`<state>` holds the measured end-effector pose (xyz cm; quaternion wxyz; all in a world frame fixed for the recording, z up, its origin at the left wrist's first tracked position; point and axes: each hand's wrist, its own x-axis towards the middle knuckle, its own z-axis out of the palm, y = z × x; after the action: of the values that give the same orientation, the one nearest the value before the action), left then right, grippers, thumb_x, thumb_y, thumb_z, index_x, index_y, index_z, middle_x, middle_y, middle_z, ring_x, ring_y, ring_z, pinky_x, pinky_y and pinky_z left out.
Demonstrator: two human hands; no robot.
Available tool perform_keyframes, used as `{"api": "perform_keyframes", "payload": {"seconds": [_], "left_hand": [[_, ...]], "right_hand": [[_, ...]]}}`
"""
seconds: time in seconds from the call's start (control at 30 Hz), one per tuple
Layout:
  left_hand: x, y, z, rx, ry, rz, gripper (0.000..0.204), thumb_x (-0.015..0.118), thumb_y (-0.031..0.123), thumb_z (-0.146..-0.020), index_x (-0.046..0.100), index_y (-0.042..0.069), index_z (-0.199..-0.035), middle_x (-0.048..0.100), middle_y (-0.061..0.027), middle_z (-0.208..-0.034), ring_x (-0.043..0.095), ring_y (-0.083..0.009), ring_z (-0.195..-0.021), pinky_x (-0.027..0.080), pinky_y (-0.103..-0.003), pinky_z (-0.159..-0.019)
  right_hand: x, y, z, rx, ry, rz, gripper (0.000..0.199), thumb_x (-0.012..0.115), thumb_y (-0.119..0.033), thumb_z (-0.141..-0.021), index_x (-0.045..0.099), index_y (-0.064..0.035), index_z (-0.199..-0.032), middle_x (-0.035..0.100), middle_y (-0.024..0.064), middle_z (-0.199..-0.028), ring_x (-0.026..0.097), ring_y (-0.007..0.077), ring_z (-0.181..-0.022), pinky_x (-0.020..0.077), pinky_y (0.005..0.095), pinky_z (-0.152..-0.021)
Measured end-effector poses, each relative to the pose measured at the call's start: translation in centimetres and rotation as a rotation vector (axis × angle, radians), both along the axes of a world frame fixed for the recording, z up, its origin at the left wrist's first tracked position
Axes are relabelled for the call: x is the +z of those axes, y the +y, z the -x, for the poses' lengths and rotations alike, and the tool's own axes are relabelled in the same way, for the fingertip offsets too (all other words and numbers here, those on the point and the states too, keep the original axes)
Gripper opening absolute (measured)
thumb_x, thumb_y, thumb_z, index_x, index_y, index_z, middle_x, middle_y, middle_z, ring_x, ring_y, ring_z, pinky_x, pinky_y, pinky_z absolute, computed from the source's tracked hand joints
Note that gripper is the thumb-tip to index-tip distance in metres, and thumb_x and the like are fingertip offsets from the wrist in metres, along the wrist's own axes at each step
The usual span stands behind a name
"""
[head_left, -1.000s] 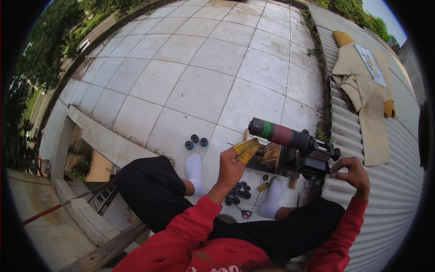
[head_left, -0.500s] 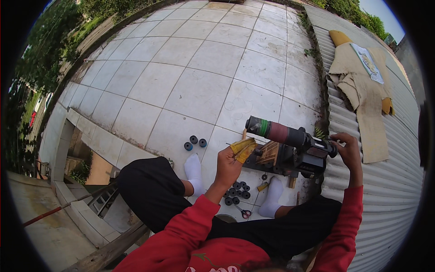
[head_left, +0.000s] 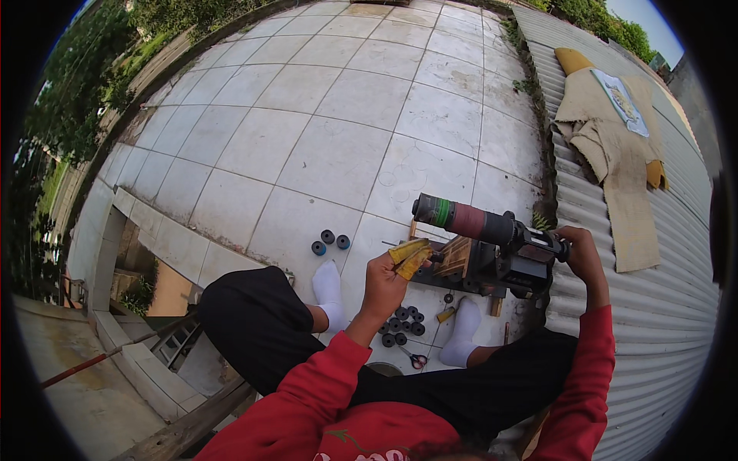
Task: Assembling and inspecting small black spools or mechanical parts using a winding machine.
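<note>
Taking the black machine [head_left: 526, 257] as landmark, we see the left hand [head_left: 384, 284] at its left end, fingers clamped on a folded yellow pad [head_left: 410, 256], probably for protection. The right hand [head_left: 582, 250] curls at its right end, perhaps steadying it; we cannot tell whether those fingers close. We find 3 black rollers [head_left: 343, 242] left of the machine and a roller cluster [head_left: 401, 313] on its near side, apparently kept within reach.
</note>
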<state>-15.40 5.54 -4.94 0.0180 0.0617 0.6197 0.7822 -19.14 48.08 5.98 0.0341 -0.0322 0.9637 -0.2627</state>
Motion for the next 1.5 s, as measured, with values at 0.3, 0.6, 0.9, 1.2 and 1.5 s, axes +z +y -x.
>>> {"api": "perform_keyframes", "payload": {"seconds": [0.3,0.6,0.9,1.2,1.5], "left_hand": [[-2.6,-1.0,-2.1,-0.002,-0.116,0.172,0.029,0.071,0.008,-0.105,0.076,-0.003,-0.131,0.083,-0.0107,-0.110,0.075,-0.0098,-0.091,0.056,-0.026,-0.074],[-3.8,-1.1,-2.2,0.008,-0.117,0.225,0.029,0.071,0.006,-0.104,0.076,-0.003,-0.131,0.083,-0.0092,-0.108,0.063,-0.0065,-0.077,0.048,-0.026,-0.068],[-2.2,-0.4,-0.4,0.028,-0.072,0.126,0.030,0.068,0.002,-0.106,0.072,-0.008,-0.134,0.080,-0.0137,-0.119,0.076,-0.0165,-0.103,0.060,-0.031,-0.095],[0.2,0.3,0.3,0.070,0.027,-0.064,0.028,0.071,0.007,-0.107,0.074,-0.008,-0.130,0.081,-0.0113,-0.114,0.075,-0.0140,-0.097,0.060,-0.029,-0.088],[0.1,0.2,0.2,0.063,-0.004,-0.087,0.027,0.072,0.006,-0.106,0.074,-0.008,-0.129,0.081,-0.0105,-0.110,0.075,-0.0130,-0.095,0.060,-0.029,-0.088]], "right_hand": [[0.5,-0.3,0.3,0.004,-0.051,0.012,0.027,0.079,0.004,-0.077,0.080,0.0044,-0.104,0.081,0.0143,-0.092,0.074,0.0191,-0.087,0.0566,0.0341,-0.086],[-0.4,0.6,0.7,0.108,0.054,-0.069,0.020,0.082,-0.003,-0.075,0.078,0.0050,-0.093,0.076,0.0210,-0.084,0.071,0.0309,-0.077,0.0562,0.0392,-0.079],[0.4,-1.0,-2.0,-0.030,-0.130,-0.098,0.023,0.085,-0.008,-0.079,0.075,0.0047,-0.094,0.071,0.0221,-0.080,0.059,0.0347,-0.069,0.0544,0.0434,-0.075],[-0.7,0.1,-2.2,0.125,-0.212,-0.041,0.026,0.081,-0.002,-0.078,0.070,0.0030,-0.100,0.072,0.0175,-0.084,0.060,0.0247,-0.073,0.0553,0.0407,-0.077],[2.7,-0.7,-4.0,0.150,-0.431,-0.028,0.021,0.087,-0.006,-0.077,0.080,0.0020,-0.096,0.077,0.0167,-0.085,0.072,0.0224,-0.079,0.0569,0.0387,-0.080]]}}
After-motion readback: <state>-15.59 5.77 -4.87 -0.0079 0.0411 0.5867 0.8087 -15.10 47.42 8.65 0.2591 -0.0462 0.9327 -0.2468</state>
